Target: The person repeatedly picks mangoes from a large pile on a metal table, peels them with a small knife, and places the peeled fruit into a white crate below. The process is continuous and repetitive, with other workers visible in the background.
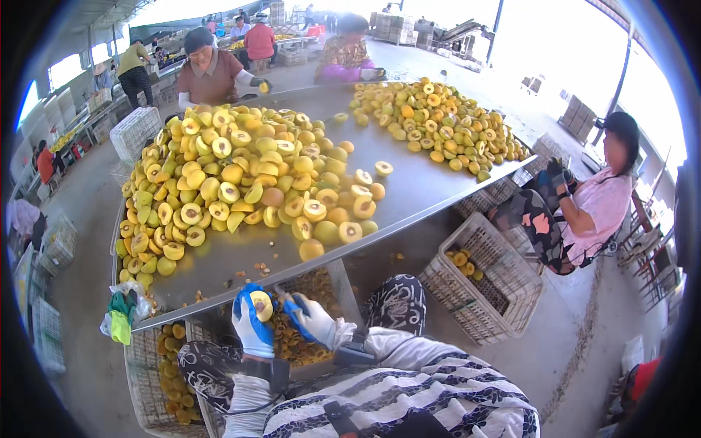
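My left hand [253, 330], in a white glove with blue coated fingers, is closed around a yellow peach half [261, 305]. Its cut face with the brown centre is turned up. Close beside it, my right hand [312, 321], gloved alike, has its fingers curled together. A thin dark piece seems to stick out from them toward the peach half, too blurred to name. Both hands are over a crate of brown and orange scraps [299, 347], just off the near edge of the metal table [409, 193]. A large heap of peach halves [234, 175] covers the table's left part.
A second peach heap [438, 124] lies at the far right. A crate with peach halves [174, 376] stands at my left; another crate [482, 285] is at my right. A plastic bag [123, 310] hangs at the table's left corner. Co-workers sit across and to the right.
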The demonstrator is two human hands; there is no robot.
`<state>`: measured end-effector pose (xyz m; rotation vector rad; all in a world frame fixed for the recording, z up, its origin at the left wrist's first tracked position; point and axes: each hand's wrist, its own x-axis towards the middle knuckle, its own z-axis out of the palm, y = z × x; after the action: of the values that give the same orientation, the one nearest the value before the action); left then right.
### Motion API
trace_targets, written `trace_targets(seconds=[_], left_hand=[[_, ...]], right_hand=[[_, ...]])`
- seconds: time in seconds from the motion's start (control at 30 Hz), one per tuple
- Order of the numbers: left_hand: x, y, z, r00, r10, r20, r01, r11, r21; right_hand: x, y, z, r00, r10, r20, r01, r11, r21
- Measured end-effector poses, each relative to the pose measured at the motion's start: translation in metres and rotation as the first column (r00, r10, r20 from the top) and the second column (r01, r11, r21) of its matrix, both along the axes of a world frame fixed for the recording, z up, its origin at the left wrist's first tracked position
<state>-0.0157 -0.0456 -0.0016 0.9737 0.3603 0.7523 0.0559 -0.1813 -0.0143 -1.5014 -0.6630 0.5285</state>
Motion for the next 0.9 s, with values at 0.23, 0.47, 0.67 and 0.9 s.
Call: trace_targets(seconds=[0.23, 0.47, 0.67, 0.9], left_hand=[[-0.013, -0.021, 0.024, 0.937, -0.33, -0.119, 0.349, 0.911, 0.221], [-0.011, 0.0, 0.024, 0.855, -0.435, -0.282, 0.427, 0.9, -0.091], [-0.009, -0.007, 0.006, 0.97, 0.003, -0.241, 0.163, 0.731, 0.662], [-0.01, 0.01, 0.006, 0.984, 0.114, -0.14, -0.051, 0.92, 0.39]], right_hand=[[0.003, 0.002, 0.005, 0.736, 0.156, -0.659, 0.042, 0.961, 0.275], [0.045, -0.004, 0.03, 0.938, 0.315, 0.141, -0.321, 0.947, 0.022], [0.018, 0.014, 0.022, 0.934, -0.085, 0.347, 0.08, 0.996, 0.028], [-0.012, -0.013, 0.028, 0.976, 0.079, 0.205, -0.031, 0.973, -0.229]])
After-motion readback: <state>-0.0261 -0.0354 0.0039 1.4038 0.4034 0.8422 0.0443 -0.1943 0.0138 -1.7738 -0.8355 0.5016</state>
